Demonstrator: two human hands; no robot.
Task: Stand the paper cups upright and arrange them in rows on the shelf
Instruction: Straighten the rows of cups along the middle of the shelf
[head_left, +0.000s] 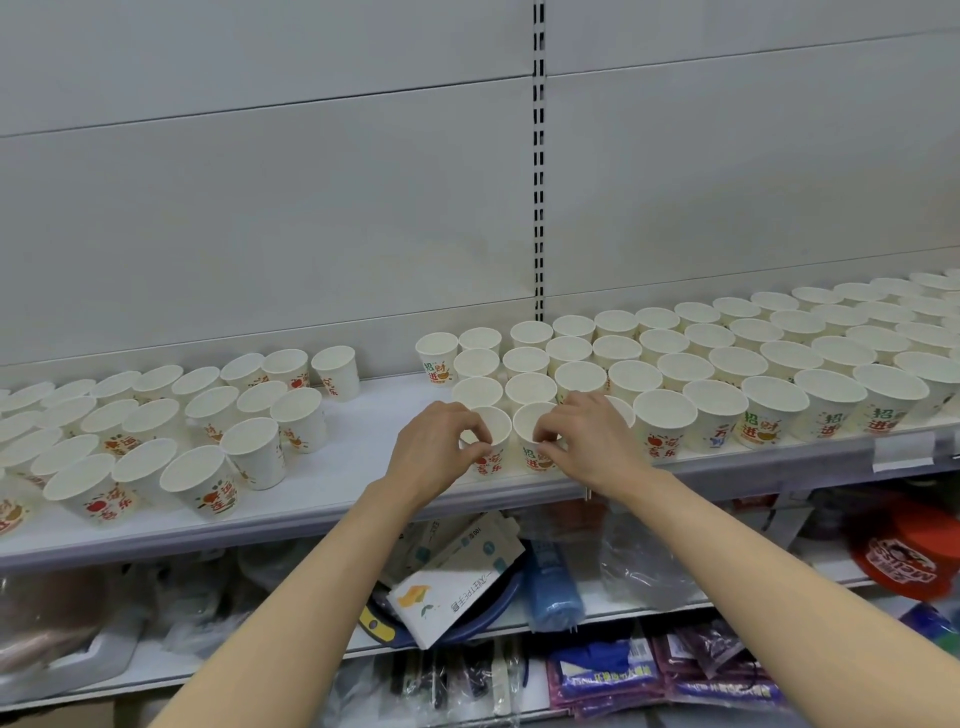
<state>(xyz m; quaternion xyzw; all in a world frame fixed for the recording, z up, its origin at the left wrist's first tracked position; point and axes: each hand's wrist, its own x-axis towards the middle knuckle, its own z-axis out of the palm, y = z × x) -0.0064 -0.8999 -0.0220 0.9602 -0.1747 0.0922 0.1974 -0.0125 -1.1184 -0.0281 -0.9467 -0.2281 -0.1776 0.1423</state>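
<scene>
Standing upright at the front edge of the white metal shelf (332, 483), two white paper cups with red, orange and green printed characters are being handled, one by each of the hands. The left-hand cup (491, 441) is pinched at its rim between the thumb and curled fingers of the left hand (434, 452); the right-hand cup (535, 436), just beside it and touching or nearly so, is pinched at its rim the same way by the right hand (587, 441). Both bare forearms reach up from the bottom of the view.

These two cups sit at the left front corner of a large block of upright printed cups (727, 364) arranged in tidy rows that run away to the right along the shelf, mouths up, rims close together. Well apart on the left, across a bare stretch of shelf, a looser cluster of upright cups (156, 431) stands in less even lines.

Behind rises a pale grey panelled back wall (260, 208) with a slotted vertical upright (538, 156). A clear price-tag holder (904, 449) hangs on the shelf's front lip at right. The lower shelf holds a white flat box with printed text (457, 587), a blue plastic-wrapped roll (553, 587), crumpled clear plastic bags (639, 566) and a red round item with white lettering (909, 556).
</scene>
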